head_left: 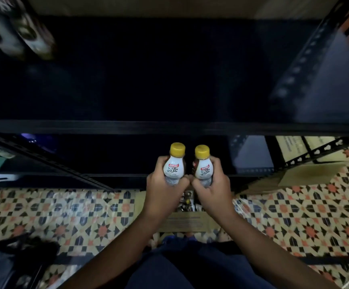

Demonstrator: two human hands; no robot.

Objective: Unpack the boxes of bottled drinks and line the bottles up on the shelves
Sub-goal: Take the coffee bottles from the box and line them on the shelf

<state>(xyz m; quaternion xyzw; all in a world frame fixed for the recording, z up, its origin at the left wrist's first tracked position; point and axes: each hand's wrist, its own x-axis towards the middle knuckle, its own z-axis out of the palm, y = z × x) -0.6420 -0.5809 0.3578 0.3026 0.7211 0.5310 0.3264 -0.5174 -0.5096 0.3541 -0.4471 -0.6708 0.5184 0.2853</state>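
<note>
My left hand grips a white and brown drink bottle with a yellow cap. My right hand grips a second bottle of the same kind. Both bottles stand upright, side by side, in front of the dark lower shelf. Below my hands an open cardboard box sits on the floor, with more bottles partly visible inside. A dark upper shelf spans the view above, and blurred bottles stand at its far left.
The floor has patterned orange and black tiles. A black bag lies at the lower left. Flattened cardboard lies at the right by the perforated shelf upright. My dark trousers fill the bottom centre.
</note>
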